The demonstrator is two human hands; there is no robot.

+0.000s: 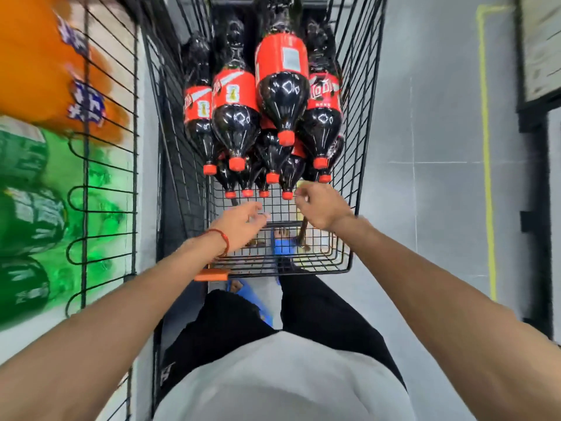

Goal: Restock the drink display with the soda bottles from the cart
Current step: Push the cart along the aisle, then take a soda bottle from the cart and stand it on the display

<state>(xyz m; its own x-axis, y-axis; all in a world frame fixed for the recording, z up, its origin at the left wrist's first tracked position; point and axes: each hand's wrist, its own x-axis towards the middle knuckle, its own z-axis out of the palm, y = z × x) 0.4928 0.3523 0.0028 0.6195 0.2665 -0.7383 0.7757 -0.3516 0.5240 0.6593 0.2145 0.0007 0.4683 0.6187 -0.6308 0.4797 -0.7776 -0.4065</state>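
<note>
A black wire cart (346,189) stands in front of me. Several large dark cola bottles (280,86) with red labels and red caps lie stacked in it, caps pointing toward me. My left hand (243,223) hovers over the near end of the cart with fingers apart, holding nothing. My right hand (321,205) is loosely curled just right of the lowest bottle caps (287,195), close to them; nothing is in its grip. The drink display (85,165) is a black wire rack at my left, filled with orange and green bottles.
Orange soda bottles (36,65) fill the upper rack and green ones (30,220) the lower rack. Grey floor with a yellow line (485,147) runs on the right. A dark fixture (534,86) stands at the far right. An orange cart handle piece (211,274) is near my left wrist.
</note>
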